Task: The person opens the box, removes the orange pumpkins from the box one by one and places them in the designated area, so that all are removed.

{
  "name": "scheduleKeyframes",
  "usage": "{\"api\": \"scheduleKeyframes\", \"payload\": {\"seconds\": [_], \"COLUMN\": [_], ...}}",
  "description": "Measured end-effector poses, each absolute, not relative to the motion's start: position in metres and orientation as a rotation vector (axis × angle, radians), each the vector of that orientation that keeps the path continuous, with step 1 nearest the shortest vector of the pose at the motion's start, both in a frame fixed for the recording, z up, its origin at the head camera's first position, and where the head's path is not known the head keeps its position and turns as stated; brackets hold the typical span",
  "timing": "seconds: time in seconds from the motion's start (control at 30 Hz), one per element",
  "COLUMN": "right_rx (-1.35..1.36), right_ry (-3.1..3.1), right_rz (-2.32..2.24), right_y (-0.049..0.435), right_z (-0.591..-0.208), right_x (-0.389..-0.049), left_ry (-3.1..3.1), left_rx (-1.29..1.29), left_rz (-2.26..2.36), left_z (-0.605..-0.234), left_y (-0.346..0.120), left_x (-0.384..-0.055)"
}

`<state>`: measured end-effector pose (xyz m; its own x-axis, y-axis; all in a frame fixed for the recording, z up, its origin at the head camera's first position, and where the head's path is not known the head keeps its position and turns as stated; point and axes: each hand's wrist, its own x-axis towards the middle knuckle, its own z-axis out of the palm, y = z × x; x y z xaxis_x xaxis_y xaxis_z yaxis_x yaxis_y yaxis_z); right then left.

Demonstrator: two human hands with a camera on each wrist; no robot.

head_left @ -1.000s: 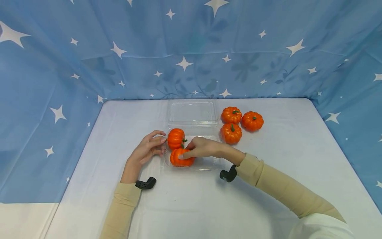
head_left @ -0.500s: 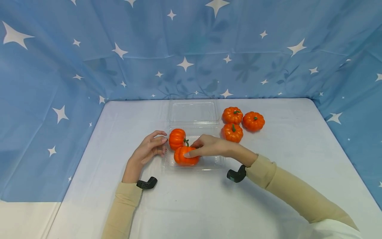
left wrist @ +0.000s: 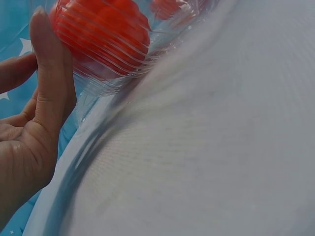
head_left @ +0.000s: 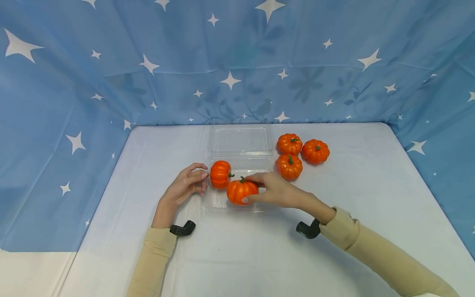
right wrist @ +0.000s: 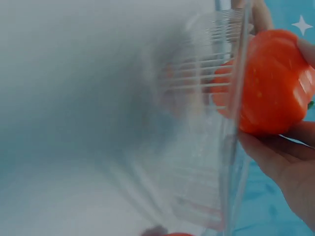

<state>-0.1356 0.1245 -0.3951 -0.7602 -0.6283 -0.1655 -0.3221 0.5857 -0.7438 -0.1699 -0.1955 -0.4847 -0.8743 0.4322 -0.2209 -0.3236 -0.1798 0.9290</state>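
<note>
My right hand (head_left: 277,190) holds a small orange pumpkin (head_left: 241,192) between thumb and fingers, its green stem up, over the base of a clear plastic clamshell box (head_left: 222,209). In the right wrist view the held pumpkin (right wrist: 273,83) shows beyond the box's ribbed wall. A second pumpkin (head_left: 220,175) lies on its side in the base's left part, stem pointing right. At the base's left wall is my left hand (head_left: 185,183), fingers loosely bent. In the left wrist view the left hand's thumb (left wrist: 49,73) lies at the ribbed wall, with a pumpkin (left wrist: 101,34) behind it.
The box's lid (head_left: 240,139) lies folded back behind the base. Three more pumpkins stand grouped right of the box: a rear one (head_left: 288,144), a front one (head_left: 288,167) and a right one (head_left: 315,152). A star-patterned blue curtain (head_left: 237,53) rises behind the white table (head_left: 237,255).
My right hand has moved right with its pumpkin, which has turned from lying to upright and come away from the other one. My left hand has stayed at the box's left side.
</note>
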Motion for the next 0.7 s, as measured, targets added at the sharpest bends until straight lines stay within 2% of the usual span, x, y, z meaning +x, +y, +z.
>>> {"api": "scheduleKeyframes", "payload": {"seconds": [0.33,0.7], "right_rx": [-0.809,-0.990], "right_ry": [2.719,3.029], "right_rz": [-0.893,-0.773], "right_y": [0.140,0.169], "right_z": [-0.402,-0.407], "right_x": [-0.123,-0.116], "left_ry": [1.602,1.617], "left_rx": [0.134,0.128], "left_rz": [2.100,2.095], "left_z": [-0.483,-0.481], "left_y": [-0.196,-0.196], "left_x": [-0.168,-0.169]}}
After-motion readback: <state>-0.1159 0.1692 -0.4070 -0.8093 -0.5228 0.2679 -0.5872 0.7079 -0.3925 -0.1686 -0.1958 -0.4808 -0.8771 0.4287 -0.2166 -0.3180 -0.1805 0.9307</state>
